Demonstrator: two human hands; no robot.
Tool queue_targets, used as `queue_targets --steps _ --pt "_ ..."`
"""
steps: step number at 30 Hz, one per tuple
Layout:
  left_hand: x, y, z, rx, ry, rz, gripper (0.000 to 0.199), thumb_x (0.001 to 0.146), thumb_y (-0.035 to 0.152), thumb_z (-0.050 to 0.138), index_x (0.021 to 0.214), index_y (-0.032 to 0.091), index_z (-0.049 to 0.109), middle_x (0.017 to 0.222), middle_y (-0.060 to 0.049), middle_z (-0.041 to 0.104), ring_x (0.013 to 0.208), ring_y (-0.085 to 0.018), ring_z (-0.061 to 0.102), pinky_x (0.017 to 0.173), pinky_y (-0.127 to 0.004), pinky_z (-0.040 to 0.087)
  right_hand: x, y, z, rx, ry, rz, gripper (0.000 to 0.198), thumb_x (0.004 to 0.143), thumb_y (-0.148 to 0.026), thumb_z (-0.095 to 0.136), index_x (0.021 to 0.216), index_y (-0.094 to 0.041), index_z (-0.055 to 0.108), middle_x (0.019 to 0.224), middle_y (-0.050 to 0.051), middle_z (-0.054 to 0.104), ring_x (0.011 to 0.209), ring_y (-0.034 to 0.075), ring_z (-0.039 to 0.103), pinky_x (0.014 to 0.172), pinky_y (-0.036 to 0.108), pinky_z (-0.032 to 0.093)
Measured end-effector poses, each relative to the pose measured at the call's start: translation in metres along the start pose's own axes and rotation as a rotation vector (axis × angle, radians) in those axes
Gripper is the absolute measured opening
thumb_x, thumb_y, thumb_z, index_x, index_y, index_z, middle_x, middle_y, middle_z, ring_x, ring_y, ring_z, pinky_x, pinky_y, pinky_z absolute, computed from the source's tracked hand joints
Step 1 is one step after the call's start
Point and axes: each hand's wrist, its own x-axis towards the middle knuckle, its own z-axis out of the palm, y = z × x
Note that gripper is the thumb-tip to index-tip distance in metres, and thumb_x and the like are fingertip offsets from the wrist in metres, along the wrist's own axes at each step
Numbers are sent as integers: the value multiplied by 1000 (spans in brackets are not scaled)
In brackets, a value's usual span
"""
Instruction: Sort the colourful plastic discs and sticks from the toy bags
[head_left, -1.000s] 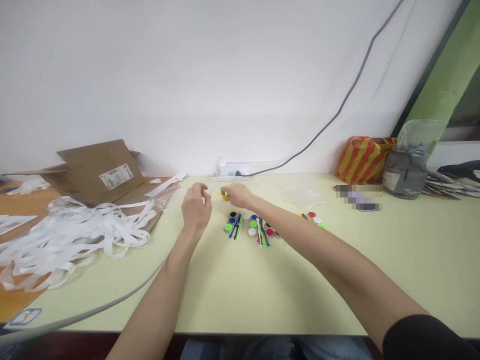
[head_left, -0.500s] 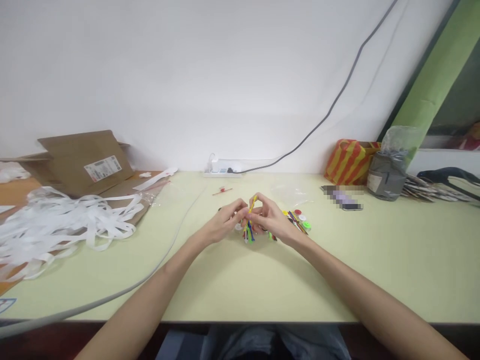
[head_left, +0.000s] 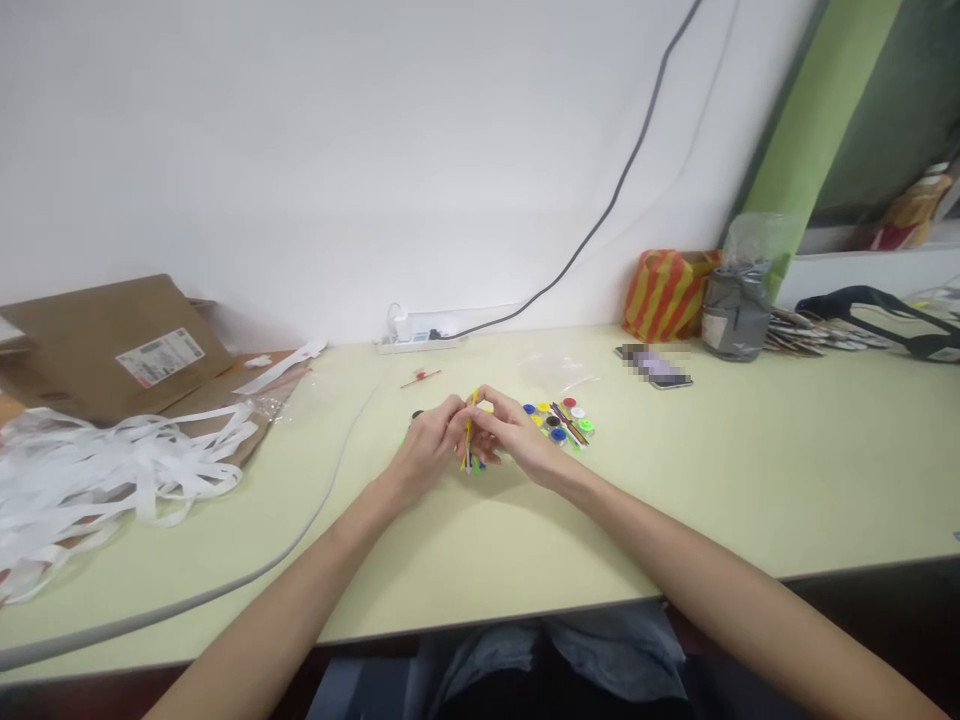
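Note:
Both hands meet over the middle of the table. My left hand is closed around a bundle of thin coloured plastic strips in yellow, white, green and blue, whose ends hang below the fingers. My right hand pinches the upper part of a yellow strip in the bundle, its fingertips against the left hand's. Fingers cover much of the bundle. Just right of my right hand lie several small round discs in blue, yellow, red, white, black and green, with more thin strips among them.
White ribbon is heaped at left before an open cardboard box. A grey cable crosses the table's left side. Behind are a power strip, a clear plastic bag, a phone and a striped bag.
The camera view has turned rightward and tilted, so the scene sits further left. My hands stay together on the strips, and more discs show beside my right hand.

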Motion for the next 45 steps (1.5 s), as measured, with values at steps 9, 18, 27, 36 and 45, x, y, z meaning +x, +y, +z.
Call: queue_targets --steps 9,18,27,36,45 --pt "0 4 7 -48 65 64 27 103 44 31 103 21 46 64 6 53 54 -12 57 58 -25 43 0 1 -6 38 -28 -25 39 88 -57 60 94 -25 40 69 -4 64 51 14 63 41 19 41" --pt "0 -12 6 -47 279 90 30 103 41 28 87 22 44 61 4 47 52 -11 45 54 -25 37 -1 -3 -6 136 -103 -5 30 92 -46 58 81 -22 45 53 -7 54 42 10 50 48 22 43" --pt "14 -51 -40 203 669 16 20 96 39 51 103 22 42 80 2 51 65 -13 50 62 -25 38 68 4 0 -503 224 193 29 83 -33 59 61 -15 62 52 -1 53 45 8 43 44 20 30" --pt "14 -79 -57 307 732 -44 18 96 36 50 105 22 44 77 2 54 60 -14 49 60 -26 35 130 34 23 -1269 14 394 23 71 -26 65 84 -13 77 89 13 75 80 22 68 65 25 47" --pt "14 -63 -50 246 541 -47 21 92 43 57 92 23 49 58 8 40 53 -12 40 56 -24 32 98 5 7 -1354 107 255 26 79 -27 53 71 -14 73 71 10 70 61 16 58 57 25 35"
